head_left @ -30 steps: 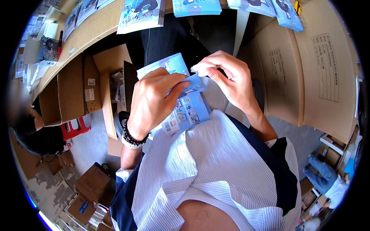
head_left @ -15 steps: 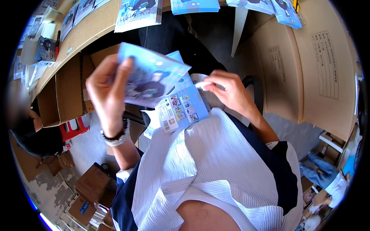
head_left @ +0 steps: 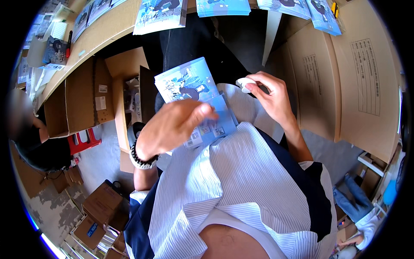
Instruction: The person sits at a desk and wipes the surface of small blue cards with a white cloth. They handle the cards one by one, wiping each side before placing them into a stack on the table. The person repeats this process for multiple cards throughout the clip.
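Note:
On my lap lies a pile of flat blue printed packets (head_left: pixel 185 82), with dark-clad figures on the top one. A blue packet with its back side up (head_left: pixel 222 113) lies nearer my body, with small pictures and a barcode. Over it hangs my left hand (head_left: pixel 172 125), back upward, its thumb and fingertips blurred; the other fingers are hidden, and no packet shows in it. To the right, my right hand (head_left: pixel 274 95) is closed on a small white rounded piece (head_left: pixel 245 84), pinched between thumb and fingers beside the pile.
A wooden table (head_left: pixel 103 36) runs across the top, bearing more stacks of blue packets (head_left: pixel 224 7). Below it at left stands an open carton (head_left: pixel 79 103); a red stool (head_left: pixel 88 140) is nearby. Large cartons (head_left: pixel 358 69) stand at right. Other people appear at both edges.
The packet that my left hand held up is now down on the lap pile and let go. That hand has moved right and nearer my body. My right hand has drawn away rightward with the white piece.

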Tool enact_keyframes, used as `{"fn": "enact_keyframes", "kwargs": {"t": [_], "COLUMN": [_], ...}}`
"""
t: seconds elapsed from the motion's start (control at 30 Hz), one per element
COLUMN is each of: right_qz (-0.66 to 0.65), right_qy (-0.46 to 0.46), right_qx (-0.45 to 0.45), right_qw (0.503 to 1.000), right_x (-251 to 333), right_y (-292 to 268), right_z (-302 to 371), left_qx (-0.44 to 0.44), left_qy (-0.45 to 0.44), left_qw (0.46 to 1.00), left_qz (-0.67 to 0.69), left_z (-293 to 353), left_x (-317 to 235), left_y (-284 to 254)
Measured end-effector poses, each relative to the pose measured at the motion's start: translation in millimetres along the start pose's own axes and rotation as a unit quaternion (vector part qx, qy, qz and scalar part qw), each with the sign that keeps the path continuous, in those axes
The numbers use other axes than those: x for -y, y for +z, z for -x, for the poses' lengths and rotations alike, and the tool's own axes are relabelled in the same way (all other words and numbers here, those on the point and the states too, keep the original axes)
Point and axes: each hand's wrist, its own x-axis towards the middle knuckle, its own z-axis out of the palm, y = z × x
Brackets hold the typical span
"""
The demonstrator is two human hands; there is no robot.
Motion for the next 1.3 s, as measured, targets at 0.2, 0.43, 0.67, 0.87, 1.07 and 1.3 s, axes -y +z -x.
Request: {"fn": "enact_keyframes", "kwargs": {"t": [0.2, 0.43, 0.67, 0.87, 1.07, 1.3], "right_qz": [-0.006, -0.003, -0.018, -0.138, -0.133, -0.078], "right_qy": [0.008, -0.001, 0.009, -0.020, -0.112, -0.102], "right_qx": [-0.001, 0.032, 0.007, -0.075, -0.064, -0.013], "right_qw": [1.000, 0.999, 1.000, 0.987, 0.983, 0.992], "right_x": [-8, -7, -10, 7, 39, 48], "right_y": [5, 10, 16, 17, 18, 13], "right_z": [-1, -1, -8, -26, -48, -46], "left_qx": [0.001, -0.268, -0.321, -0.362, -0.288, -0.302], "left_qy": [-0.002, -0.016, 0.004, 0.083, 0.097, 0.080], "left_qw": [0.992, 0.886, 0.920, 0.875, 0.915, 0.934], "left_qz": [-0.130, -0.377, -0.225, -0.311, -0.266, -0.175], "left_z": [1, -55, -57, -28, -26, -24], "left_x": [1, 64, 55, -16, -34, -22], "left_y": [20, 8, -42, -29, -9, -9]}}
